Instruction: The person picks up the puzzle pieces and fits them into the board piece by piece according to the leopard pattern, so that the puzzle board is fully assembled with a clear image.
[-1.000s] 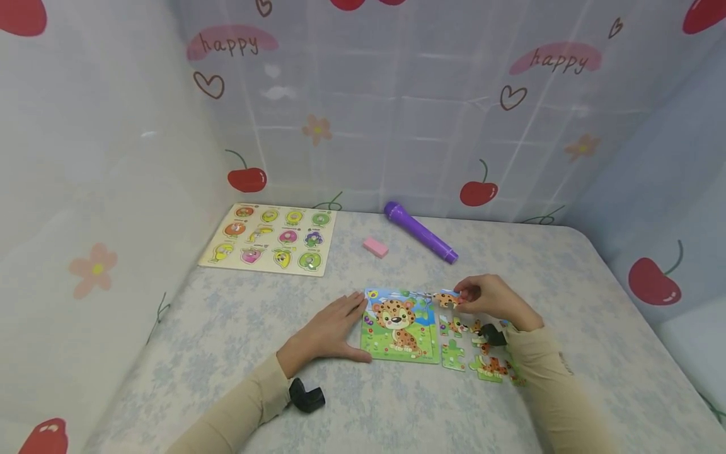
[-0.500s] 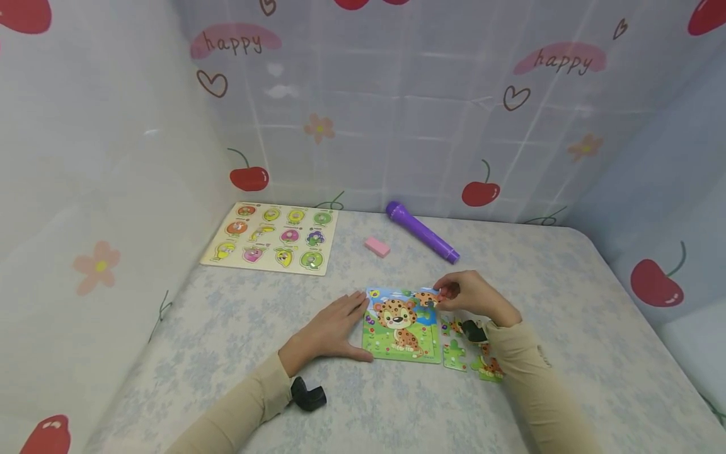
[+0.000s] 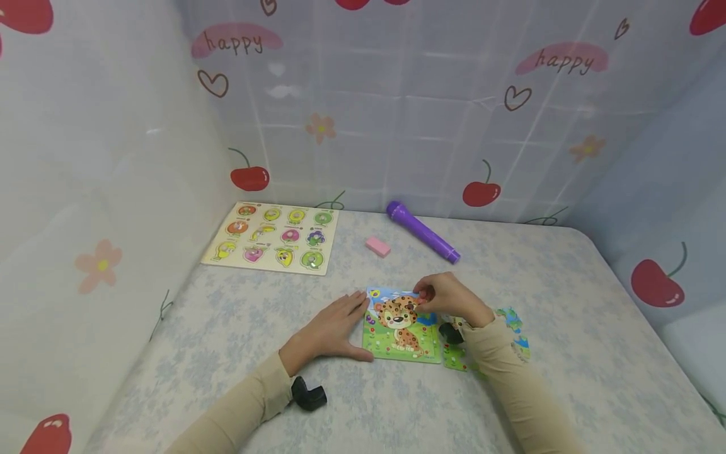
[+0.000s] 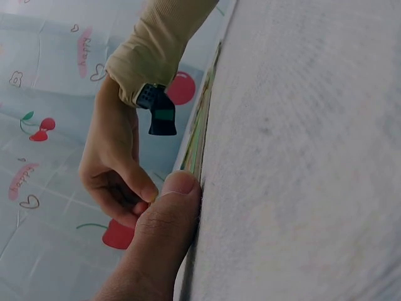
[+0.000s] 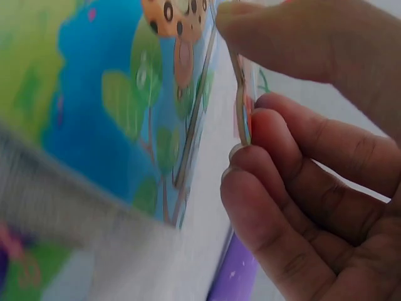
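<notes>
The puzzle piece (image 5: 242, 103) sits at the right hand (image 3: 452, 297), pinched between thumb and fingertips, over the far right part of the leopard board (image 3: 383, 343). The right wrist view shows it edge-on; its long axis cannot be told. The left hand (image 3: 330, 325) lies along the board's left edge, fingers extended and thumb spread, touching it. Loose pieces (image 3: 454, 357) lie just right of the board; beyond it are a pink block (image 3: 377, 246) and purple microphone (image 3: 422, 231).

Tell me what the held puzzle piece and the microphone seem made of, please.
Piece: probably wood or board, printed face; its edge looks plain tan. Microphone: likely smooth, glossy plastic, judging by its even purple colour and pale highlights.
</notes>
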{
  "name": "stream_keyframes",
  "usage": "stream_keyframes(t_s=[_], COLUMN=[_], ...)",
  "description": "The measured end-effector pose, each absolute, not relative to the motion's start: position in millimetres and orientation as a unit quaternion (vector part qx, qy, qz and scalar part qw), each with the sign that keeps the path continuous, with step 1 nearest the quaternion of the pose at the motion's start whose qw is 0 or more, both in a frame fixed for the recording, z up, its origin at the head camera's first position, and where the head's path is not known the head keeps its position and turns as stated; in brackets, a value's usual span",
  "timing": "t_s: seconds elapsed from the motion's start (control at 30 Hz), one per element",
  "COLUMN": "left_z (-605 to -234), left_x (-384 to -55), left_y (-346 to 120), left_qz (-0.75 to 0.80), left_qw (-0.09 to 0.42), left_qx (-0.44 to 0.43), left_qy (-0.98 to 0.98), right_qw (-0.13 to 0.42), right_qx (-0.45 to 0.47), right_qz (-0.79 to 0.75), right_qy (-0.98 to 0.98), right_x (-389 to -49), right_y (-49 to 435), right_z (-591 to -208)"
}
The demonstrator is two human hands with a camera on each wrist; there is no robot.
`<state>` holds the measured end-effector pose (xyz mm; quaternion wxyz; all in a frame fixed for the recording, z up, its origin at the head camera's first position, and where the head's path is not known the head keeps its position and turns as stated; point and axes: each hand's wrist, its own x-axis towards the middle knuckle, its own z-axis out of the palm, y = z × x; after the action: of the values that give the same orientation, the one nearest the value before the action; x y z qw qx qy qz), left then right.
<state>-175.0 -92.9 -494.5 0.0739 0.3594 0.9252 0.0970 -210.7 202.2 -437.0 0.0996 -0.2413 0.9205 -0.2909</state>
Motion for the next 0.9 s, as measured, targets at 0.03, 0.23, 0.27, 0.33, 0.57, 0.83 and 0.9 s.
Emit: stream_keyframes(t_s=[0.03, 0.23, 0.27, 0.33, 0.57, 0.83, 0.9], left_z=[-495, -496, -496, -496, -495, -493, -494], left_x=[-175, -175, -175, -175, -174, -174, -174], left_y=[-93, -93, -93, -93, -92, -93, -93], left_qz=[0.097, 0.101, 0.100, 0.100, 0.097, 0.095, 0.094], left_qw=[0.075, 0.079, 0.078, 0.079, 0.080, 0.068, 0.068], left_qx=[0.359, 0.356, 0.355, 0.355, 0.358, 0.362, 0.362], left_qy=[0.925, 0.926, 0.926, 0.926, 0.925, 0.925, 0.925], right_qw=[0.099, 0.106, 0.109, 0.112, 0.125, 0.127, 0.132], right_qx=[-0.242, -0.237, -0.236, -0.232, -0.230, -0.233, -0.228], right_qz=[-0.289, -0.280, -0.279, -0.278, -0.280, -0.281, -0.285], right_qy=[0.921, 0.924, 0.924, 0.926, 0.924, 0.922, 0.922], right_x=[-211, -213, -213, -213, -214, -218, -217], right_y=[199, 185, 183, 181, 178, 180, 180], right_z=[-437, -441, -442, -443, -444, -446, -446])
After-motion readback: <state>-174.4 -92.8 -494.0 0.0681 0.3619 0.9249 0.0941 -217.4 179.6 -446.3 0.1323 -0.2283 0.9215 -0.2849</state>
